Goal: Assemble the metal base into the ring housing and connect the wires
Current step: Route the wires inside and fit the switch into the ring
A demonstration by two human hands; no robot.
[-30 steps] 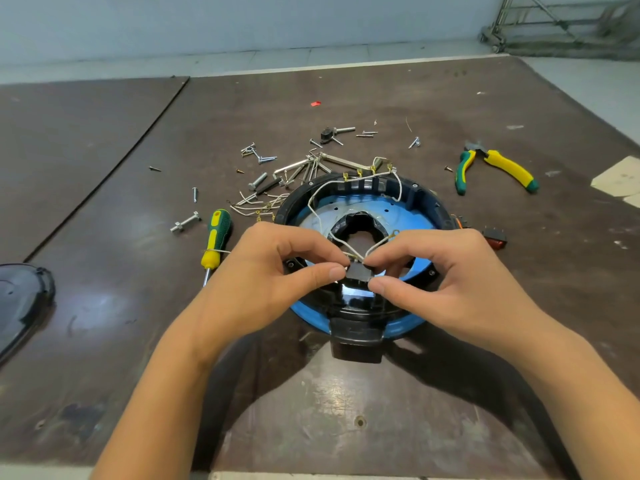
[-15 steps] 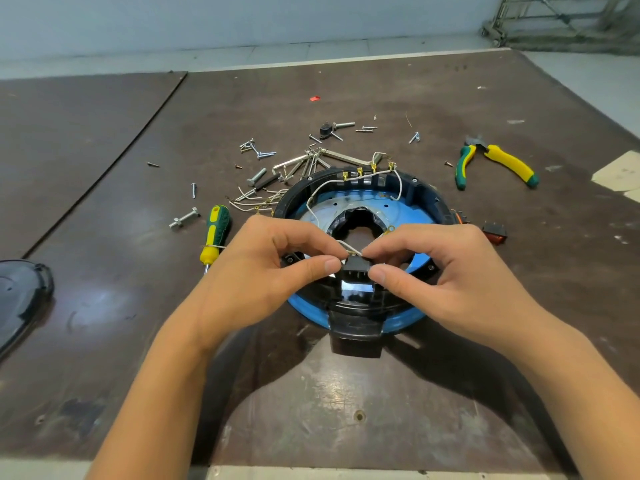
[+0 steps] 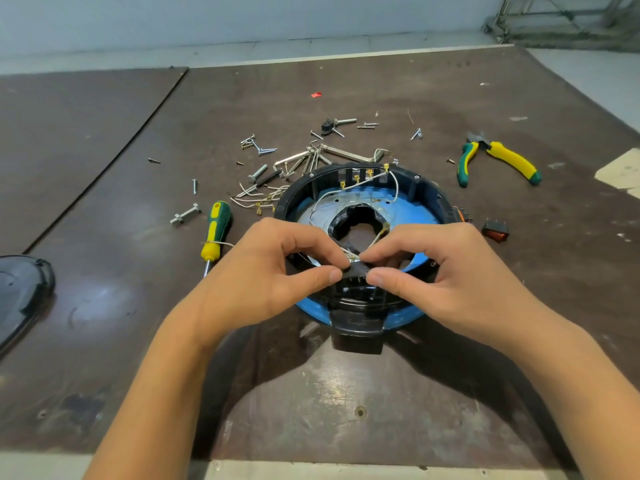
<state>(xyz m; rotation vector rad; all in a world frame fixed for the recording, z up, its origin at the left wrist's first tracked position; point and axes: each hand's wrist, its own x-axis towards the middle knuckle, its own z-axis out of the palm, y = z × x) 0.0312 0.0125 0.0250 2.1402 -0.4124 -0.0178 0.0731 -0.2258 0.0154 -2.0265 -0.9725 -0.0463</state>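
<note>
A black ring housing (image 3: 424, 188) with a blue rim lies on the brown table, a shiny metal base (image 3: 320, 216) set inside it. White wires (image 3: 349, 192) with brass terminals run from the housing's far wall toward the near side. Over the near rim, my left hand (image 3: 266, 268) and my right hand (image 3: 446, 271) meet fingertip to fingertip. Both pinch a small black connector block (image 3: 355, 271), thumb below and forefinger above. Wire ends reach the block between my forefingers.
A green-yellow screwdriver (image 3: 216, 230) lies left of the housing. Screws, bolts and loose wires (image 3: 266, 199) are scattered behind it. Green-yellow pliers (image 3: 498, 161) lie at the right, a small red switch (image 3: 496, 231) beside the housing. A black cover (image 3: 20, 292) sits at the left edge.
My two thumbs have drawn closer together on the black block, and my fingers have shifted slightly on the wire ends. The housing has not moved.
</note>
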